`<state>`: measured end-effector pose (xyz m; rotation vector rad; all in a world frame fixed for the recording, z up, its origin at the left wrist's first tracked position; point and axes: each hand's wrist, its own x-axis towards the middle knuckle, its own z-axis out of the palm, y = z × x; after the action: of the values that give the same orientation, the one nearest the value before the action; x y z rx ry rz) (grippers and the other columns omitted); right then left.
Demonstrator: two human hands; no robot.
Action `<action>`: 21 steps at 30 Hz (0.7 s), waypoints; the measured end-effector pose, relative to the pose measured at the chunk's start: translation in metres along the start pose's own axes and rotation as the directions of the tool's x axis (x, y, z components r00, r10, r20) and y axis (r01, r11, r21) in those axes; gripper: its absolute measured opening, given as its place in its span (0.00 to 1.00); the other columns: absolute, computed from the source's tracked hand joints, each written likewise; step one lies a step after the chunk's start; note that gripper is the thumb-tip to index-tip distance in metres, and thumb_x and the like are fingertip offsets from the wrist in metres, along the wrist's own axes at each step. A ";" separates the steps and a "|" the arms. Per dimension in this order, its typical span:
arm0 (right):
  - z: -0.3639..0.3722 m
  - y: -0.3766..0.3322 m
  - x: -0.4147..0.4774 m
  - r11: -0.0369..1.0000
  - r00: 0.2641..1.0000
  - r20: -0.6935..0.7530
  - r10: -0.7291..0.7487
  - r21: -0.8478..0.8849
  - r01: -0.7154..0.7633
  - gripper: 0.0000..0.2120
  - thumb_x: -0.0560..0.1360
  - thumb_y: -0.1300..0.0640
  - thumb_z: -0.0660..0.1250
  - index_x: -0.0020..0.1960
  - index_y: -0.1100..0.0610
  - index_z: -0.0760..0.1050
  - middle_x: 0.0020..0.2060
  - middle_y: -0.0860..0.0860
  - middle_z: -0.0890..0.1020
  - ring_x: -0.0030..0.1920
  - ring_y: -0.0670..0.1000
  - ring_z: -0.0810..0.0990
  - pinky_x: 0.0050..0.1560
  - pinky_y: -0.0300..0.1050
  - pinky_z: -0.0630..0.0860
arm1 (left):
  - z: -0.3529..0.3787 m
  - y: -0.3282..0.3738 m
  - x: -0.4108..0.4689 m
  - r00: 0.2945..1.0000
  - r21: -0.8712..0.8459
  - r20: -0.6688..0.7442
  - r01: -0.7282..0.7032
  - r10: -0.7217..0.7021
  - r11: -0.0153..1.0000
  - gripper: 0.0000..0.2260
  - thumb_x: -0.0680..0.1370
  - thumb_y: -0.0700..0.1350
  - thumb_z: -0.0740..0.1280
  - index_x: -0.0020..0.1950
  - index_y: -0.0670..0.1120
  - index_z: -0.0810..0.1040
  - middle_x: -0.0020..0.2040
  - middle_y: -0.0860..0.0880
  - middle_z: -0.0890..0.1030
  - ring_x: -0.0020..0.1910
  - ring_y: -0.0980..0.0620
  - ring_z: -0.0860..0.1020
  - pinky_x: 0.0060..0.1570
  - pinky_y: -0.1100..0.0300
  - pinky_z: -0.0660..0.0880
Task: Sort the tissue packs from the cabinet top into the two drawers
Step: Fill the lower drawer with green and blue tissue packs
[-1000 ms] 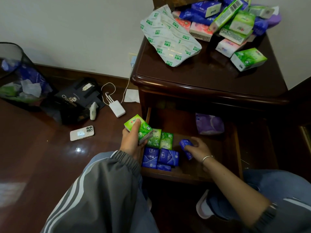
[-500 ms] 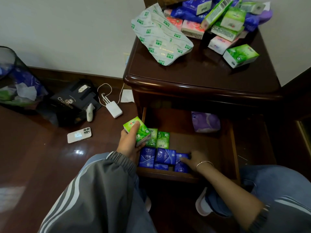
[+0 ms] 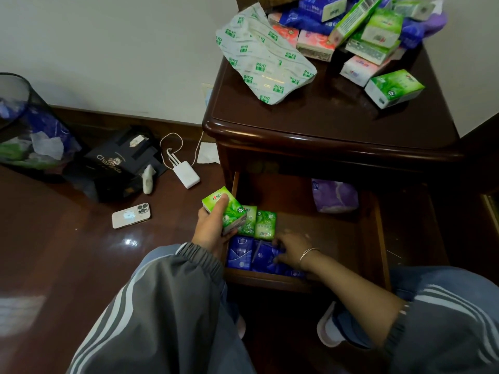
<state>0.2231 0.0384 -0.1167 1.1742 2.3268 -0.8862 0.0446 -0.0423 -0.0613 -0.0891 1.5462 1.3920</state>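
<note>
We've seated the blue tissue pack (image 3: 266, 255) in the drawer's (image 3: 379, 238) near row, right fingers (image 3: 282, 240) flat on it; left fingers (image 3: 219, 207) grip a green pack (image 3: 232, 212).

"ROYO" is repeating in green across the white tissue pack (image 3: 266, 54) at twelve o'clock. The black bag (image 3: 118, 163) at nine o'clock is showing "Cha…nda", with the middle letters unreadable.

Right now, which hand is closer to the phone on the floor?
Left. The left hand, holding a green pack, is just right of the phone; the right hand is farther right, on the blue packs in the drawer.
</note>
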 end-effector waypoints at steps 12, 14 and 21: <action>0.004 0.047 -0.027 0.715 0.867 0.276 0.414 0.491 -0.498 0.08 0.69 0.61 0.73 0.36 0.58 0.73 0.29 0.54 0.77 0.28 0.51 0.73 0.29 0.41 0.69 | 0.002 0.000 0.000 1.000 0.006 0.027 0.014 -0.014 1.000 0.24 0.76 0.54 0.67 0.68 0.47 0.66 0.59 0.44 0.80 0.43 0.50 0.82 0.35 0.58 0.75; 0.007 0.045 -0.023 0.716 0.879 0.248 0.407 0.510 -0.476 0.06 0.68 0.62 0.73 0.41 0.59 0.76 0.30 0.53 0.78 0.27 0.49 0.73 0.27 0.40 0.70 | 0.001 0.000 -0.001 1.000 0.008 0.019 0.015 -0.016 1.000 0.24 0.76 0.54 0.67 0.68 0.47 0.66 0.58 0.45 0.80 0.43 0.51 0.82 0.35 0.58 0.76; 0.022 0.037 -0.017 0.707 0.908 0.188 0.373 0.576 -0.410 0.12 0.66 0.62 0.74 0.47 0.66 0.81 0.42 0.63 0.84 0.37 0.55 0.79 0.46 0.52 0.79 | 0.002 -0.001 0.000 0.999 0.020 0.022 0.024 -0.025 0.999 0.24 0.76 0.54 0.67 0.68 0.47 0.66 0.59 0.44 0.80 0.44 0.49 0.82 0.37 0.57 0.76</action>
<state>0.2641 0.0304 -0.1356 1.7800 1.6529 -1.5263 0.0465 -0.0411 -0.0614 -0.0801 1.5355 1.3539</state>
